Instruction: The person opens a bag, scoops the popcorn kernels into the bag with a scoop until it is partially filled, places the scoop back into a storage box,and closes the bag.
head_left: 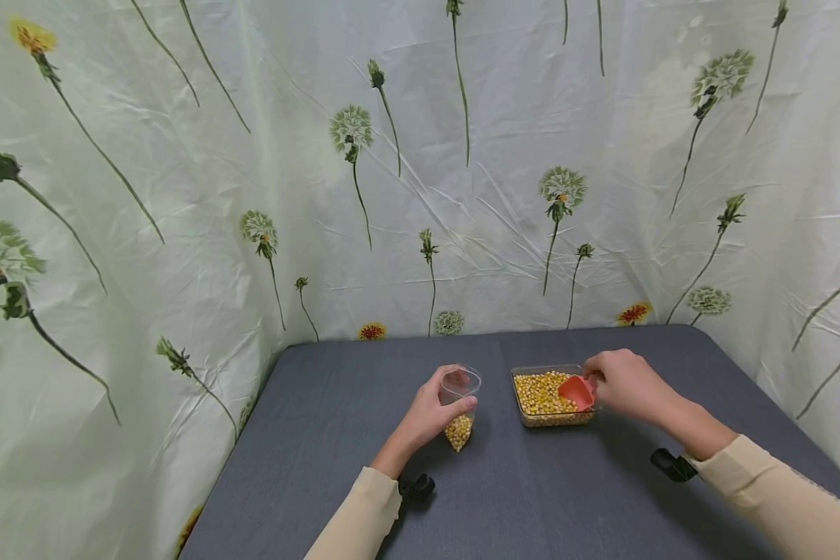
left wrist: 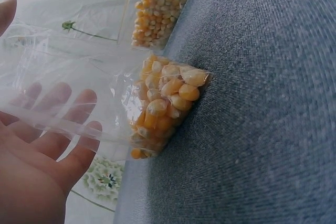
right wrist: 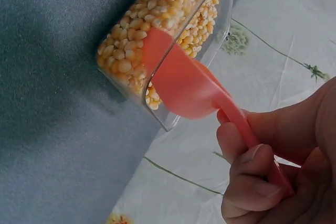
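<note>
A clear plastic bag (left wrist: pixel 113 106) stands on the table with corn kernels (left wrist: pixel 163 100) in its bottom. My left hand (head_left: pixel 428 411) holds the bag's upper part from the left, thumb on one side and fingers on the other; its mouth is spread round. To the right, a clear rectangular container (head_left: pixel 556 420) holds many more kernels (head_left: pixel 540 391). My right hand (head_left: pixel 626 385) grips the handle of a coral-pink scoop (right wrist: pixel 184 85). The scoop's bowl reaches over the container's rim, its front among the kernels; how much corn it holds cannot be told.
A dark grey cloth-covered table (head_left: pixel 322 435) lies under everything. Behind it and at the sides hangs a pale curtain (head_left: pixel 392 194) printed with dandelions. Dark straps (head_left: pixel 673 465) show at both wrists.
</note>
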Motion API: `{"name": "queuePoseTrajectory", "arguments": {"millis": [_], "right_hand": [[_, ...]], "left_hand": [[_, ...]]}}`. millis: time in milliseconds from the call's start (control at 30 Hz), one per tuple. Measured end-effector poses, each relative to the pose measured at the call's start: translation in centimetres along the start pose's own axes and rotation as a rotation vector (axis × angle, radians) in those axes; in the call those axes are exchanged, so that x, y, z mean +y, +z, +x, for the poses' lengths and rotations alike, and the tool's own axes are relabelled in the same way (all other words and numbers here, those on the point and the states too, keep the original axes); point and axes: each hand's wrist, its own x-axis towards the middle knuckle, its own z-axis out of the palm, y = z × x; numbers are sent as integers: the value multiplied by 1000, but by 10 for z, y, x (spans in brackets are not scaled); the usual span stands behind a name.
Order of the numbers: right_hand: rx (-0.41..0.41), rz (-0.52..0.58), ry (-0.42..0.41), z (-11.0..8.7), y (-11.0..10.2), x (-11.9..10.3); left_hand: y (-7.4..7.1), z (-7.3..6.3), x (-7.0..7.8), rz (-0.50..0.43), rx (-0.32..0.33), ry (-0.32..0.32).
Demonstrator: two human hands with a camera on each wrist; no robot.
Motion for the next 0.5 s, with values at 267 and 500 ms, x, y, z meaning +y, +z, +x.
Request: {"name": "queuePoseTrajectory", "arguments": {"millis": [267, 500], "right_hand": [[-58, 105, 90, -1, 3, 6], [-44, 192, 149, -1, 7, 18]], "left_hand": [[1, 0, 0, 11, -3, -8], [0, 0, 0, 16, -3, 21]]}}
